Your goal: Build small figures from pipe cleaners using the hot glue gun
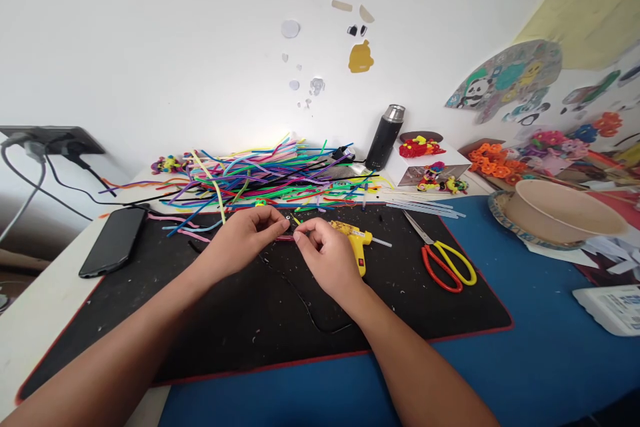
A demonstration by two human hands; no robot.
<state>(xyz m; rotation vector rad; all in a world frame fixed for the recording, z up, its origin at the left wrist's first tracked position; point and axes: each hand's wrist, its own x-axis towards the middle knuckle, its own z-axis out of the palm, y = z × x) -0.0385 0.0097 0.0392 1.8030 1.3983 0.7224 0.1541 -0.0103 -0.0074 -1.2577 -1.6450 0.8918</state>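
Note:
Over the black mat (220, 340), my left hand (247, 233) has thumb and fingers closed in a pinch. My right hand (330, 253) faces it a short gap away, fingers curled in and thumb against them. What either holds is too small to make out. A small yellow-green tip shows between the hands, and a thin pinkish-red strip (286, 238) lies behind the fingertips. A yellow hot glue gun (357, 247) rests just beyond my right hand, partly hidden by it, with a glue stick (382, 242) protruding. Its black cord curves across the mat.
Colourful pipe cleaners (260, 173) are heaped along the wall. Scissors (443, 260) with red and yellow handles lie on the right; a phone (115, 240) is on the left. A black flask (385, 137), several clear glue sticks (425, 203) and a bowl (565, 213) stand or lie farther back.

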